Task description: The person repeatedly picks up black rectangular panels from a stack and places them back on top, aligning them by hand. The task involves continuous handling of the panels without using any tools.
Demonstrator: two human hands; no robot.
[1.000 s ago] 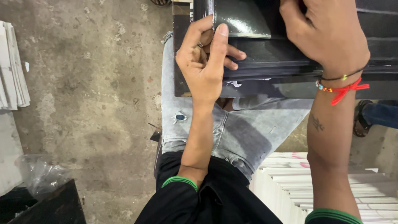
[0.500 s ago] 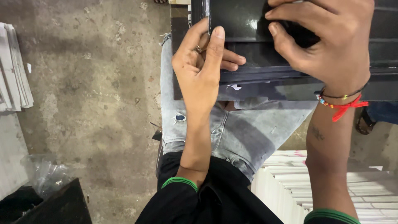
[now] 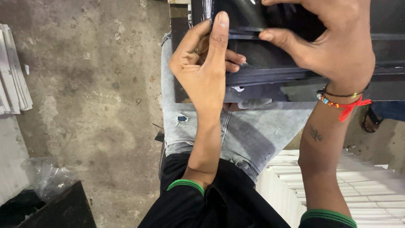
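- Two bare hands work on a stack of glossy black panels (image 3: 274,71) that rests across the person's lap, over grey jeans (image 3: 253,139), near the top of the head view.
- The left hand (image 3: 202,71) sits at the stack's left end, fingers curled round the edge with the forefinger standing up along the side; its grip is closed on the panels.
- The right hand (image 3: 333,46) lies over the top panel from the right, thumb stretched left across the shiny face and fingers bent over the far edge; it too grips the panels.
- A red thread bracelet (image 3: 344,103) circles the right wrist, just below the stack's near edge.
- What could go wrong, as a judgement: the panels look slick, and they are carried only by the knees, so a slack hold at either end might let the top one slide off toward the concrete floor (image 3: 93,84) and chip.
- Fingers tucked between layers at the left edge could get pinched if the stack shifts.
- Bare skin pressing the gloss is likely to leave smudges.
- White ribbed sheets (image 3: 363,181) are piled close by at lower right, a dark box with a clear plastic bag (image 3: 48,179) sits at lower left, and pale sheets (image 3: 12,76) lean at the left border.
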